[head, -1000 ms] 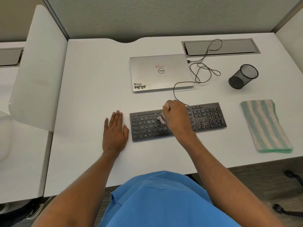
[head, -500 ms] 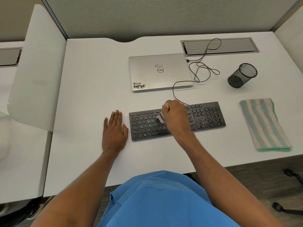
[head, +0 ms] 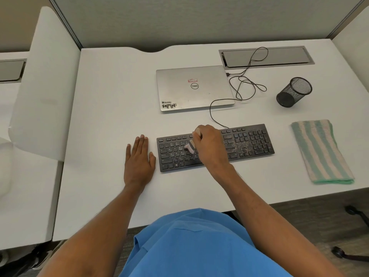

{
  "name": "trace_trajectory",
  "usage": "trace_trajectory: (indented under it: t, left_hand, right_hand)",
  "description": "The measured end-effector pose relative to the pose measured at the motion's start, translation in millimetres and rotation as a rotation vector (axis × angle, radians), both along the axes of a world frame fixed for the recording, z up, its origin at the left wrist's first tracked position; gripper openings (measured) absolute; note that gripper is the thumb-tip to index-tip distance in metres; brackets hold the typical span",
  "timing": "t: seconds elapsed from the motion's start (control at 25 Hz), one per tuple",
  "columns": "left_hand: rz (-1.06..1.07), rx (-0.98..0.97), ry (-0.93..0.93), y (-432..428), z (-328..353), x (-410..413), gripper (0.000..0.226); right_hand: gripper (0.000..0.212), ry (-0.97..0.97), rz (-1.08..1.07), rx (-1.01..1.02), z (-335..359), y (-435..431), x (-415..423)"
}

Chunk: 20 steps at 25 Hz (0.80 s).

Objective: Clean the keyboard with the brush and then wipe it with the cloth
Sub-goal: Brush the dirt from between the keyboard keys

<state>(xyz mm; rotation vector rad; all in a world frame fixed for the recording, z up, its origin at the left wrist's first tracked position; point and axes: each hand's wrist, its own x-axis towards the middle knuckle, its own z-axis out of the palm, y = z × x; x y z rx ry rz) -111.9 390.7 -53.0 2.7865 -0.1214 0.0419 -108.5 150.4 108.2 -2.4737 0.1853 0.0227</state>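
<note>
Plainly, laptop (head: 194,88) beyond keyboard (head: 249,141) reads Dell; sticker (head: 169,105) perhaps WMN.

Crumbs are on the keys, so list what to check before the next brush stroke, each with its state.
1. Small pink-bristled brush gripped in right hand: ok.
2. Bristles over the flat black keyboard's letter keys: ok.
3. Left hand bracing keyboard: not ok, flat on the white desk beside it.
4. Number-pad side free of pale crumbs: not ok.
5. Folded green-and-white striped cloth ready at the right: ok.
</note>
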Motion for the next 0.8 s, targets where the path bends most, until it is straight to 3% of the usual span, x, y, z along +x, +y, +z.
trace_trajectory:
  t: [0.28, 0.48, 0.6, 0.68, 0.8]
  left_hand:
    - [0.002, -0.002, 0.007, -0.8, 1.6, -0.3, 0.067]
    - [0.004, -0.004, 0.009, -0.1, 2.0, 0.4, 0.067]
    - [-0.002, 0.007, 0.014, -0.5, 1.0, 0.3, 0.068]
    - [-0.001, 0.014, 0.015, -0.2, 1.0, 0.6, 0.068]
    - [0.000, 0.019, 0.022, 0.1, 0.5, 0.3, 0.068]
  right_hand:
    - [0.024, 0.127, 0.095, -0.139, -1.4, -9.0, 0.8]
    - [0.019, 0.086, 0.120, -0.042, 7.4, -19.5, 8.2]
    - [0.016, 0.225, 0.293, -0.019, 22.8, -2.9, 8.7]
    - [0.019, 0.221, 0.377, -0.055, 22.1, 12.0, 7.9]
    - [0.025, 0.253, 0.372, -0.037, 13.0, 13.1, 4.3]
